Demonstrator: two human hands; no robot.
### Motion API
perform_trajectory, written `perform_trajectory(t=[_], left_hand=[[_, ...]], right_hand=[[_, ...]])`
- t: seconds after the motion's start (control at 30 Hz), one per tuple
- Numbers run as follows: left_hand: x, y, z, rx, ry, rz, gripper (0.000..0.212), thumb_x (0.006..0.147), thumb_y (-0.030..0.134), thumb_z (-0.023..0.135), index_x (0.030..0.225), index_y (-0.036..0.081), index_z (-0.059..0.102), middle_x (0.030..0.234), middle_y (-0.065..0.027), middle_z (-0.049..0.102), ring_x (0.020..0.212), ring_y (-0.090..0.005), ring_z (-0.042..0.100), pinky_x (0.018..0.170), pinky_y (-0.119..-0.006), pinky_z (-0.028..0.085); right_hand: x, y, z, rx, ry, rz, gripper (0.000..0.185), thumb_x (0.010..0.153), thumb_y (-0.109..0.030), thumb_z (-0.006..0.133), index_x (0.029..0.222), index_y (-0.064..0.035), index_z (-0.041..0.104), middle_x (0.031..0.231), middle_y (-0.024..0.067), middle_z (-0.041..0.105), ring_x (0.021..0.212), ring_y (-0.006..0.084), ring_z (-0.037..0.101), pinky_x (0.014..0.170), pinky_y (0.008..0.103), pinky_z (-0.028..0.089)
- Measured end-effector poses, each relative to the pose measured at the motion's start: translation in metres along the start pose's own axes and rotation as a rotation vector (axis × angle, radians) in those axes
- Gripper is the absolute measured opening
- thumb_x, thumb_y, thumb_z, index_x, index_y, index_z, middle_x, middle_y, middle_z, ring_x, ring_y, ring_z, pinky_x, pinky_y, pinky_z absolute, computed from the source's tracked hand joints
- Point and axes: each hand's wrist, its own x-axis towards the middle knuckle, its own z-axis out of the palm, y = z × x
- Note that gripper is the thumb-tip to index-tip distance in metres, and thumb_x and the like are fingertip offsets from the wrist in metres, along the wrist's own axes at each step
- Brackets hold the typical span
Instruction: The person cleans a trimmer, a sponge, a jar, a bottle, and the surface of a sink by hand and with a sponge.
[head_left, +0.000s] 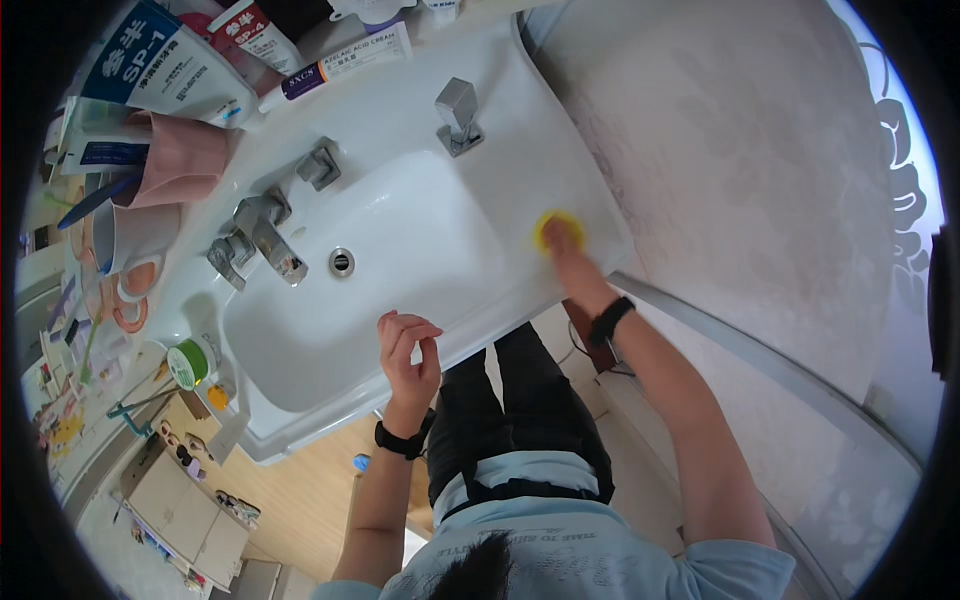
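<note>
My right hand (574, 264) presses a round yellow sponge (560, 231) against the right-hand ledge of the white ceramic washbasin (517, 277). Sponge and fingers are blurred. Over the basin's front rim hovers my left hand (409, 352), which holds nothing, its fingers loosely curled. Inside the bowl, a metal drain (342, 262) shows with no standing water that I can make out. A chrome faucet spout (274, 238) reaches over the bowl, flanked by two handles, one being the square handle (319, 165). Behind the sponge stands a chrome square fitting (459, 116) on the ledge.
Along the back rim lie a cream tube (345, 64) and a large blue-and-white pouch (169, 67). Pink cup (184, 161) and white mug (142, 232) stand at the left. A green-lidded jar (187, 364) sits at the left corner. A panel (720, 150) borders the right.
</note>
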Motion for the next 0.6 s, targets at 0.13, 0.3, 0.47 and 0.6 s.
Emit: perform_trajectory(t=[0.13,0.3,0.47,0.6], left_hand=[[-0.009,-0.006,0.002,0.009,-0.018,-0.027,0.020,0.064,-0.013,0.051,0.071,0.005,0.055,0.073,-0.0066,0.053,0.070,-0.0235,0.051,0.083,-0.042,0.038],[-0.022,-0.013,0.001,-0.029,-0.037,-0.115,0.020,0.065,-0.014,0.050,0.073,0.004,0.056,0.074,-0.0079,0.053,0.072,-0.0250,0.051,0.081,-0.038,0.039],[-0.024,-0.013,-0.008,-0.020,-0.042,-0.141,0.020,0.066,-0.015,0.049,0.073,0.003,0.055,0.075,-0.0089,0.054,0.074,-0.0259,0.050,0.076,-0.035,0.040],[-0.029,-0.021,-0.013,-0.036,-0.017,-0.206,0.020,0.066,-0.015,0.049,0.073,0.003,0.055,0.076,-0.0091,0.054,0.074,-0.0257,0.051,0.072,-0.033,0.041]], right_hand=[[0.045,0.020,-0.033,0.419,0.118,0.055,0.048,0.083,0.000,0.032,0.130,0.0056,0.026,0.137,0.0204,0.026,0.128,0.0285,0.026,0.106,0.0316,0.024],[-0.003,-0.018,0.004,0.411,-0.010,-0.318,0.047,0.085,-0.003,0.033,0.131,0.0025,0.028,0.138,0.0186,0.027,0.126,0.0272,0.030,0.104,0.0310,0.027],[0.023,0.017,-0.015,0.241,0.149,0.026,0.049,0.082,-0.002,0.036,0.130,0.0054,0.028,0.136,0.0206,0.029,0.123,0.0287,0.035,0.099,0.0325,0.035],[0.036,-0.011,-0.046,0.638,-0.030,0.031,0.043,0.085,-0.002,0.033,0.127,0.0035,0.033,0.132,0.0178,0.036,0.122,0.0260,0.036,0.099,0.0311,0.035]])
